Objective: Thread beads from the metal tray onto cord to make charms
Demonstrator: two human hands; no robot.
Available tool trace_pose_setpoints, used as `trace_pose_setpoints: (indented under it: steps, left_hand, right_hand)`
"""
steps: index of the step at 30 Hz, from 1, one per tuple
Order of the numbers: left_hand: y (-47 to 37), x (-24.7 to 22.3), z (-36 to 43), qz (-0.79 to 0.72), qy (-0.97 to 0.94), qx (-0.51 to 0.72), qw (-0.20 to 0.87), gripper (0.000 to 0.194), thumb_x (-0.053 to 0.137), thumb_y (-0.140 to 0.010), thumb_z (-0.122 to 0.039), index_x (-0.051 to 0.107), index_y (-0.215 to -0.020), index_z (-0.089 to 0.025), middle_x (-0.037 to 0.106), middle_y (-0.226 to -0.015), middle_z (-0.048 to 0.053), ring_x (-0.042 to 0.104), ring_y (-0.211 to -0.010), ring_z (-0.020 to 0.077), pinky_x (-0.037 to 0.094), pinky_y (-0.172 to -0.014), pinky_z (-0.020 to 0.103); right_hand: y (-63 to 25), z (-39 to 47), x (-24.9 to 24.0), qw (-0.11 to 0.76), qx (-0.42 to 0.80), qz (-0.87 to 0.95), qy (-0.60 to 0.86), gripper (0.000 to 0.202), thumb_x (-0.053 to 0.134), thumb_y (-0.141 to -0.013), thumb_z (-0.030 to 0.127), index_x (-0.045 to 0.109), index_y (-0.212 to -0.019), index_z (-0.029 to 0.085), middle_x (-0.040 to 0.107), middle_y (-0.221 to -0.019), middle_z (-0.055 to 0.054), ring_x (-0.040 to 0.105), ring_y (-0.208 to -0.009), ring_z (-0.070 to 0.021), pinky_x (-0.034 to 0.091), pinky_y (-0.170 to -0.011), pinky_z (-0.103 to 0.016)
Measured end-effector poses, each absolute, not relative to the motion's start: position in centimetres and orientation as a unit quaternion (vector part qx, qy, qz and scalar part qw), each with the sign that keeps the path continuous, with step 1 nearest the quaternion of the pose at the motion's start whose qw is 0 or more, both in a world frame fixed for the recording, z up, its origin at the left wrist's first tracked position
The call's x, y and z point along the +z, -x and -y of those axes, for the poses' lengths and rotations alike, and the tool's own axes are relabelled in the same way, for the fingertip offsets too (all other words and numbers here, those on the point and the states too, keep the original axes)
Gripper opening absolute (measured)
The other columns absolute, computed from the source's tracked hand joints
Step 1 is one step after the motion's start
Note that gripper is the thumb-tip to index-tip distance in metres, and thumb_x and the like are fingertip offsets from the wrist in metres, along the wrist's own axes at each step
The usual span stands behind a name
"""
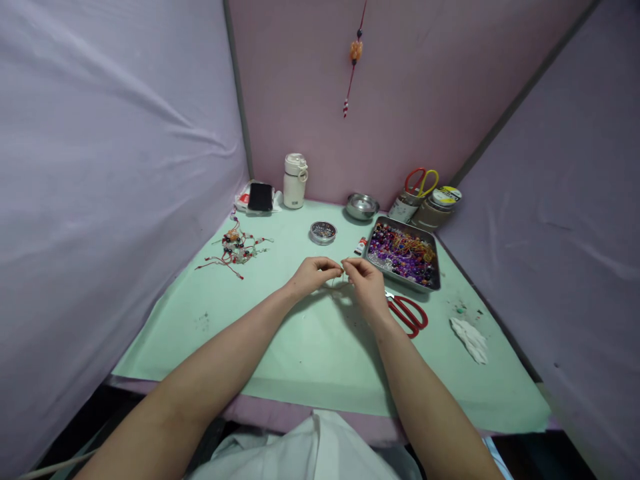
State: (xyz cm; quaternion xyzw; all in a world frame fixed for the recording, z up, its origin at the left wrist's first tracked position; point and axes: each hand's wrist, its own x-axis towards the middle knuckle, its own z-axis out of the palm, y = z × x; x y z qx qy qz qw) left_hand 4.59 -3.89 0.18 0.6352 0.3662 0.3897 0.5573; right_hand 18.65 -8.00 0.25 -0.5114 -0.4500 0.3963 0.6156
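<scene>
My left hand (314, 275) and my right hand (367, 280) meet above the green mat (320, 347), fingertips pinched together on a thin cord (343, 270) that is barely visible between them. Whether a bead sits on it is too small to tell. Just right of my right hand stands a metal tray (436, 261) full of purple and dark beads and orange cord. Red scissors (410, 313) lie on the mat beside my right wrist.
A pile of finished beaded strings (237, 248) lies at the left. At the back stand a small round tin (323, 232), metal bowl (362, 206), white bottle (295, 181), phone (261, 197) and jars (430, 203) with scissors. A crumpled tissue (469, 339) lies right. A beaded tassel (354, 57) hangs on the wall.
</scene>
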Motion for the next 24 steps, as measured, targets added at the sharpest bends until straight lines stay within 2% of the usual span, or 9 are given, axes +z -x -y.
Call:
trace_pose_setpoints:
  steps: [4, 8, 14, 24]
  left_hand:
    - [-4.4, 0.6, 4.1, -0.368, -0.594, 0.372, 0.611, 0.024, 0.07, -0.064, -0.036, 0.07, -0.075, -0.014, 0.068, -0.077, 0.006, 0.056, -0.07, 0.0132, 0.041, -0.071, 0.029]
    - [-4.3, 0.9, 4.1, -0.388, -0.583, 0.341, 0.627, 0.025, 0.071, -0.063, -0.038, 0.07, -0.075, -0.015, 0.068, -0.077, 0.005, 0.051, -0.064, 0.0105, 0.035, -0.06, 0.026]
    - [-4.1, 0.7, 3.8, -0.387, -0.581, 0.312, 0.644, 0.025, 0.071, -0.063, -0.037, 0.07, -0.077, -0.017, 0.067, -0.079, 0.004, 0.046, -0.061, 0.0087, 0.031, -0.057, 0.025]
    - [-4.0, 0.9, 3.9, -0.367, -0.595, 0.265, 0.664, 0.027, 0.071, -0.062, -0.039, 0.07, -0.078, -0.016, 0.066, -0.078, 0.006, 0.05, -0.064, 0.0106, 0.029, -0.053, 0.025]
  right_hand:
    - [-19.5, 7.6, 0.6, 0.68, 0.508, 0.306, 0.43, 0.024, 0.073, -0.067, 0.036, 0.061, -0.081, 0.021, 0.067, -0.082, 0.0, 0.063, -0.072, -0.0117, 0.049, -0.061, -0.022]
    - [-20.2, 7.4, 1.2, 0.713, 0.547, 0.245, 0.364, 0.02, 0.074, -0.069, 0.03, 0.058, -0.079, 0.022, 0.069, -0.086, 0.001, 0.067, -0.085, -0.0132, 0.054, -0.071, -0.024]
    - [-20.3, 7.4, 1.5, 0.767, 0.514, 0.236, 0.304, 0.014, 0.069, -0.075, 0.023, 0.057, -0.08, 0.02, 0.071, -0.093, -0.001, 0.067, -0.095, -0.0135, 0.053, -0.085, -0.026]
    - [-21.0, 7.0, 1.6, 0.807, 0.449, 0.24, 0.299, 0.016, 0.069, -0.075, 0.025, 0.055, -0.079, 0.02, 0.07, -0.096, -0.001, 0.065, -0.099, -0.0141, 0.052, -0.09, -0.03]
